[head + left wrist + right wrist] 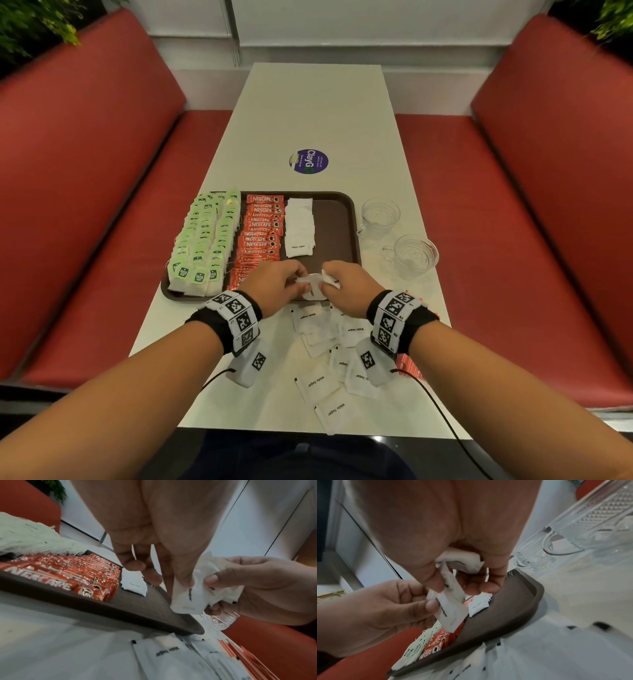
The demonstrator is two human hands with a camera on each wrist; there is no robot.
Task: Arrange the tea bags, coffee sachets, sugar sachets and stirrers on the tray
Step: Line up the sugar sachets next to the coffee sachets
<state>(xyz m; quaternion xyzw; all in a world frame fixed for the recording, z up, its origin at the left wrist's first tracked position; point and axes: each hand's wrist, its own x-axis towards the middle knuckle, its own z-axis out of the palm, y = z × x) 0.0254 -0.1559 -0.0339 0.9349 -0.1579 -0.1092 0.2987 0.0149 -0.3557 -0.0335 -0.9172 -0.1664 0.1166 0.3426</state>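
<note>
A brown tray (337, 226) holds rows of green-tagged tea bags (205, 240), red coffee sachets (262, 233) and a column of white sugar sachets (299, 228). Above the tray's near edge my left hand (277, 284) and right hand (342, 282) meet. Both pinch a small bunch of white sugar sachets (313, 284) between them. In the left wrist view my left fingers grip one sachet (187, 599) while the right hand (257, 588) holds the rest. The right wrist view shows the same bunch (448, 604) over the tray (505, 615).
Several loose sugar sachets (325, 359) lie on the white table (315, 109) near me. Orange stirrers (409, 365) lie under my right wrist. Two glass cups (380, 214) (414, 253) stand right of the tray. Red benches flank the table.
</note>
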